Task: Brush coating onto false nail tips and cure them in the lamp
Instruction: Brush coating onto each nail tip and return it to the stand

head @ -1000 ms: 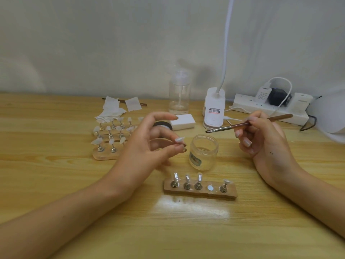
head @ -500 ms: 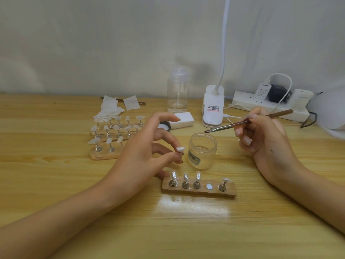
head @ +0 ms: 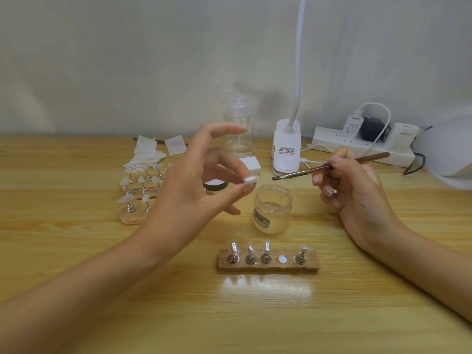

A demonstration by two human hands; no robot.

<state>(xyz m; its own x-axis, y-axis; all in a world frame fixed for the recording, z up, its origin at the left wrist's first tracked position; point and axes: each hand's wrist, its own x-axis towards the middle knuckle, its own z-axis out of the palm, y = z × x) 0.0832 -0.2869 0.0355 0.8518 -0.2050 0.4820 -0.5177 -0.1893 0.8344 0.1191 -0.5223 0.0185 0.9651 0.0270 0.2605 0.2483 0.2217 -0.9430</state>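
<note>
Left hand (head: 189, 190) pinches nail tip (head: 250, 179) near jar (head: 272, 213) rim (not touching); right hand (head: 355, 192) grips brush (head: 298, 173).

Pearly nail tip (head: 250, 180) aloft near brown brush (head: 301, 172).

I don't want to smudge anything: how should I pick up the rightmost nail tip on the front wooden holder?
Pinch its metal stem under the nail tip, coming from the right end of the wooden holder. The tip sits tilted on top of the stem, so a low grip should leave its face untouched, and the bare disc on its left gives finger room.
</note>
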